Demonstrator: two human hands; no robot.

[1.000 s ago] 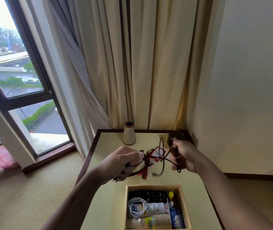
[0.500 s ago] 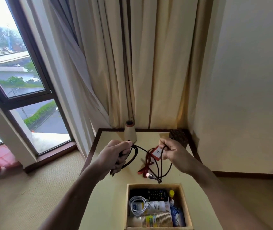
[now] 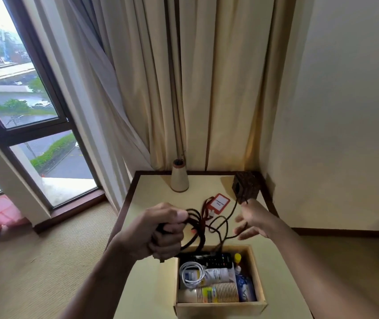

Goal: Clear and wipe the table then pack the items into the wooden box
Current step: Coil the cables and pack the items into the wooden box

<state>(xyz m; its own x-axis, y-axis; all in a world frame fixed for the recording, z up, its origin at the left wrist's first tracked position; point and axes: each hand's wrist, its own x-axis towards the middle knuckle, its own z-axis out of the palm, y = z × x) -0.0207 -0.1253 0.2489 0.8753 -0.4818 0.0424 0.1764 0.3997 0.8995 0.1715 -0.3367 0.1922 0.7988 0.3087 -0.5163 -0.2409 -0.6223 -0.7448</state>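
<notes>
Wooden box (image 3: 220, 308) (remote (image 3: 211, 261), cups (image 3: 218, 294), white cable (image 3: 192, 273))

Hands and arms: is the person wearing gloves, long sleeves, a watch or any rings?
No. The left hand and the right hand are bare, with no gloves, and no rings show. Both arms are bare as far as the head view shows them: no sleeves, and no watch or bracelet at either wrist.

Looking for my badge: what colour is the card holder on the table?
Red card holder, white insert; clearest in the head view.
</notes>
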